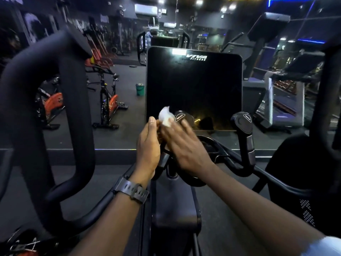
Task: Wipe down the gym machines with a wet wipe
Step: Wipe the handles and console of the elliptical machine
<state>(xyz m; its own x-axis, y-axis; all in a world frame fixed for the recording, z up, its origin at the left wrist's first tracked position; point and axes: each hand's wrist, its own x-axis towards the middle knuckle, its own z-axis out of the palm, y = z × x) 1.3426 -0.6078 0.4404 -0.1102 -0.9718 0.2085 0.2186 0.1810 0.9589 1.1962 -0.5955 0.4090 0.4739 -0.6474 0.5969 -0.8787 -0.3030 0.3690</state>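
White wet wipe (165,116): bunched, at the lower left corner of the black console screen (193,85), pinched between both hands. Left hand (148,150): thumb up, fingers curled toward the wipe; wristwatch (132,191) below. Right hand (181,145): fingers together, laid over the left grip (181,116). Right grip (243,122): bare, at the screen's lower right corner.
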